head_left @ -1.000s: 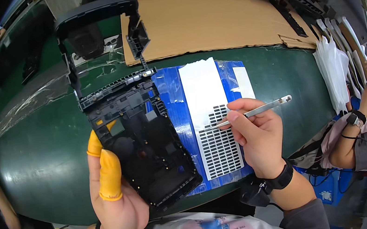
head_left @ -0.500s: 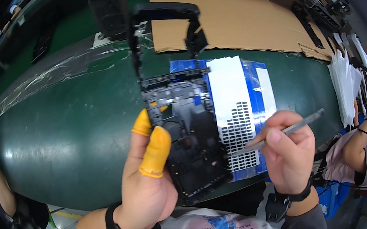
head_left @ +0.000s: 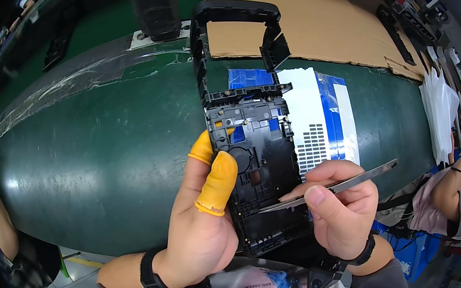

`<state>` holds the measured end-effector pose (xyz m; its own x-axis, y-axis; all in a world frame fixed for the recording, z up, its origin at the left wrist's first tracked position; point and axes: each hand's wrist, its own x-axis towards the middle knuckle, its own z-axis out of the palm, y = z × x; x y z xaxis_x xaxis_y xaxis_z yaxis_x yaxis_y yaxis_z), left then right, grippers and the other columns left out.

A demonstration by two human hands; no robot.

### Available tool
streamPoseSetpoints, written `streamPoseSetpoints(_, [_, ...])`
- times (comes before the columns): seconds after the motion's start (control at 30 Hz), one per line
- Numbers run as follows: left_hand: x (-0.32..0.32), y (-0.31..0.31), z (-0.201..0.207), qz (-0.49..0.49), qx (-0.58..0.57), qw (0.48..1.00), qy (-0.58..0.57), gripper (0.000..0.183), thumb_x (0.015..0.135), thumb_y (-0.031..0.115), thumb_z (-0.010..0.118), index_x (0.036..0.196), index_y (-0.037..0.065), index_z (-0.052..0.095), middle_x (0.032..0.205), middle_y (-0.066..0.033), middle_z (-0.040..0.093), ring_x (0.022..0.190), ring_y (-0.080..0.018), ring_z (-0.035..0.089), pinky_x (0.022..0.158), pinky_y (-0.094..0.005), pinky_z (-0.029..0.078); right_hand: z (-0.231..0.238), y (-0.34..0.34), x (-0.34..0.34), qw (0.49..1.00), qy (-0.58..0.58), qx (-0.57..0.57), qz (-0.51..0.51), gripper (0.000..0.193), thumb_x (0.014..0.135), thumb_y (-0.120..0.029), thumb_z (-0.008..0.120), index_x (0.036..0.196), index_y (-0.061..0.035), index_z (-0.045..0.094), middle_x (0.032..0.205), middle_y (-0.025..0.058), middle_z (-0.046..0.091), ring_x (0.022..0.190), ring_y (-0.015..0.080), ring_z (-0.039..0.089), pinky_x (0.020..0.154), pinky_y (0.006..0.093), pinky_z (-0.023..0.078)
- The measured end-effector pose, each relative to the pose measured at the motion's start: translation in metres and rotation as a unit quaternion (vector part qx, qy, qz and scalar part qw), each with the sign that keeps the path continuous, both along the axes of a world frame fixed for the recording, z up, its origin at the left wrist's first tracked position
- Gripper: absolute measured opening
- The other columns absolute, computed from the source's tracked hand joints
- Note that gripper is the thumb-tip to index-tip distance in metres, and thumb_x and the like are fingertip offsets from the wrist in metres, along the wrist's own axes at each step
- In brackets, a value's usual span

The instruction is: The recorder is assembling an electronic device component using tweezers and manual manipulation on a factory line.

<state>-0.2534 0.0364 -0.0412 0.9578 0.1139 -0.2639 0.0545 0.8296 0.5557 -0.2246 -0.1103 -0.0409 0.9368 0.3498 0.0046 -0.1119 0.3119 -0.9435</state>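
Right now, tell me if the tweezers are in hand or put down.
In hand: the right hand pinches the tweezers between thumb and fingers, tips over the black frame.

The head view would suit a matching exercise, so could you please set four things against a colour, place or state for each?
Things:
1. Plastic device frame
2. Metal tweezers
3. Finger cots
4. Cardboard sheet

Descriptions:
A. Yellow, worn on the thumb and a finger
B. Brown, at the far side of the green table
C. Black, held by the left hand
D. Pinched in the right hand

Pairs: 1-C, 2-D, 3-A, 4-B
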Motion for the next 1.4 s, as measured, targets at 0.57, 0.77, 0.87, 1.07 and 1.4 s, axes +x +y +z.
streamPoseSetpoints(0.57, [0.000,0.001,0.002,-0.007,0.017,1.000,-0.015,0.042,0.086,0.024,0.043,0.122,0.010,0.029,0.110,-0.0054,0.045,0.097,-0.0162,0.046,0.083,-0.0330,0.040,0.004,0.002,0.004,1.000,0.022,-0.004,0.006,0.019,0.076,0.004,0.054,0.094,0.0063,0.050,0.080,0.0132,0.059,0.073,0.0131,0.057,0.068,0.0220,0.045])
streamPoseSetpoints(0.77, [0.001,0.001,0.000,-0.001,0.054,0.999,-0.004,0.041,0.086,0.024,0.041,0.122,0.010,0.029,0.111,-0.0062,0.044,0.098,-0.0172,0.046,0.084,-0.0338,0.039,0.002,0.002,0.004,1.000,0.019,-0.008,-0.001,0.019,0.076,0.004,0.054,0.094,0.0063,0.050,0.080,0.0129,0.059,0.073,0.0127,0.057,0.067,0.0215,0.045])
streamPoseSetpoints(0.87, [-0.004,0.007,0.000,-0.012,-0.059,0.998,-0.018,0.050,0.081,0.004,0.047,0.125,0.004,0.022,0.115,-0.0071,0.040,0.107,-0.0151,0.039,0.091,-0.0285,0.032,0.002,0.003,0.003,1.000,0.018,-0.012,0.004,0.019,0.076,0.004,0.054,0.094,0.0065,0.050,0.080,0.0130,0.059,0.073,0.0126,0.057,0.067,0.0214,0.045])
streamPoseSetpoints(1.07, [-0.004,0.008,-0.003,-0.069,0.116,0.989,-0.065,0.079,0.061,-0.015,0.047,0.128,0.004,0.010,0.120,-0.0093,0.032,0.112,-0.0182,0.035,0.093,-0.0292,0.027,0.010,0.008,0.004,0.997,0.006,-0.069,-0.040,0.017,0.074,-0.001,0.054,0.089,0.0057,0.048,0.070,0.0149,0.058,0.062,0.0177,0.059,0.055,0.0222,0.044])
streamPoseSetpoints(1.4, [0.000,0.006,0.012,0.042,0.051,0.997,-0.049,0.080,0.060,-0.011,0.058,0.127,0.007,0.018,0.118,-0.0092,0.036,0.108,-0.0203,0.040,0.091,-0.0329,0.033,-0.011,-0.025,0.056,0.990,0.031,-0.079,-0.115,0.016,0.076,-0.001,0.054,0.091,0.0034,0.053,0.065,0.0064,0.057,0.049,0.0040,0.044,0.043,0.0153,0.030])
